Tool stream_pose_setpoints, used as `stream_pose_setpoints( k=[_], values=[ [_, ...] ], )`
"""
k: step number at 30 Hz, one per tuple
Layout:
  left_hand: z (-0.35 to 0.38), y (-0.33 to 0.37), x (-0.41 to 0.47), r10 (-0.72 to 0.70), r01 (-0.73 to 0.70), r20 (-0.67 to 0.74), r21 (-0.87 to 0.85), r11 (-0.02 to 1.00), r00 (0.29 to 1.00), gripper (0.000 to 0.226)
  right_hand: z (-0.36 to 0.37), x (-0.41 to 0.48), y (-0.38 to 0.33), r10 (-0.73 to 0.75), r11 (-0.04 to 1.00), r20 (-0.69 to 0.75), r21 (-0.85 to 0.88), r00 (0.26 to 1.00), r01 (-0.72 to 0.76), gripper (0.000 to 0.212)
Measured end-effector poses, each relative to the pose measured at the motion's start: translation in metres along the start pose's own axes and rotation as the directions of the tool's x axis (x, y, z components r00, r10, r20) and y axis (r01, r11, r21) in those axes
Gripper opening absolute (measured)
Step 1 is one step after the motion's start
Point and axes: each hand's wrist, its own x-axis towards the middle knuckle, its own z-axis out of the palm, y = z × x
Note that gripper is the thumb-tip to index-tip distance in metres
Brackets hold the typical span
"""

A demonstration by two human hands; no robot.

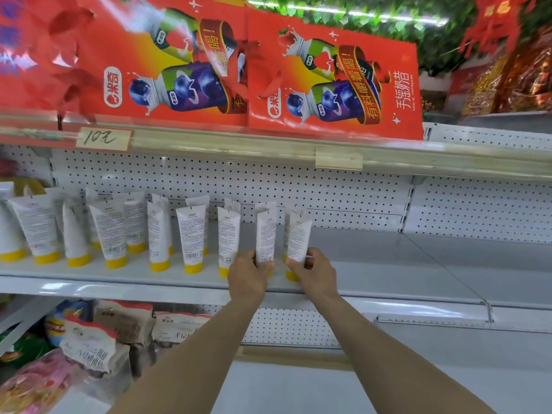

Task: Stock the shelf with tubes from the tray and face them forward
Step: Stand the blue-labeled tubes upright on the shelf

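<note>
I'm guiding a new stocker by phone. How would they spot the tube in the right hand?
Find the white shelf under the red posters. White tubes with yellow caps stand along its front. The tube is the row's rightmost, gripped by the right hand, with bare shelf to its right.

Red drink cartons (328, 82) sit above a handwritten price tag (103, 139); snack bags (89, 342) below.

This is a shop aisle. White metal shelving with a perforated back panel (298, 186) carries rows of identical white tubes (191, 237), a handwritten price tag (103, 138) sits on the shelf edge, red promotional cartons (328, 82) stand above, and bagged goods (89, 345) lie below at left.
</note>
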Motion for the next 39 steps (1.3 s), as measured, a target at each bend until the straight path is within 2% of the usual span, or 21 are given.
stream_pose_setpoints(
  k=[3, 5, 8, 13, 16, 22, 26, 30, 39],
  values=[
    [-0.010, 0.001, -0.012, -0.005, 0.006, 0.041, -0.028, 1.000, 0.999, 0.025, -0.005, -0.013, -0.009, 0.013, 0.999, 0.037, -0.039, 0.999, -0.012, 0.049],
    [-0.023, 0.001, -0.023, 0.004, -0.002, 0.074, -0.029, 1.000, 0.997, 0.044, -0.010, -0.027, -0.017, 0.016, 0.996, 0.037, -0.092, 0.999, -0.012, 0.060],
    [-0.054, -0.001, -0.043, 0.031, -0.035, 0.126, 0.029, 0.999, 0.992, 0.054, -0.017, -0.057, -0.032, 0.017, 0.975, 0.027, -0.220, 0.999, -0.011, 0.066],
    [-0.129, -0.002, -0.075, 0.057, -0.106, 0.191, 0.257, 0.960, 0.980, 0.069, -0.020, -0.120, -0.070, 0.017, 0.847, -0.038, -0.531, 0.999, -0.035, 0.067],
    [-0.177, -0.003, -0.098, 0.098, -0.161, 0.174, 0.397, 0.904, 0.980, 0.070, -0.017, -0.160, -0.096, -0.034, 0.774, -0.039, -0.633, 0.999, 0.002, 0.068],
    [-0.253, -0.019, -0.148, 0.167, -0.225, 0.152, 0.606, 0.763, 0.974, 0.070, 0.006, -0.235, -0.135, -0.084, 0.756, 0.101, -0.642, 0.991, 0.130, 0.073],
    [-0.291, -0.039, -0.173, 0.152, -0.214, 0.152, 0.622, 0.753, 0.977, 0.069, 0.027, -0.278, -0.148, -0.122, 0.744, 0.164, -0.638, 0.979, 0.200, 0.075],
    [-0.314, -0.066, -0.189, 0.112, -0.192, 0.164, 0.629, 0.753, 0.980, 0.070, 0.050, -0.308, -0.152, -0.106, 0.748, 0.197, -0.630, 0.975, 0.209, 0.072],
    [-0.312, -0.148, -0.195, 0.050, -0.148, 0.166, 0.652, 0.744, 0.985, 0.068, 0.110, -0.319, -0.112, -0.008, 0.756, 0.307, -0.621, 0.952, 0.207, 0.069]
  ],
)
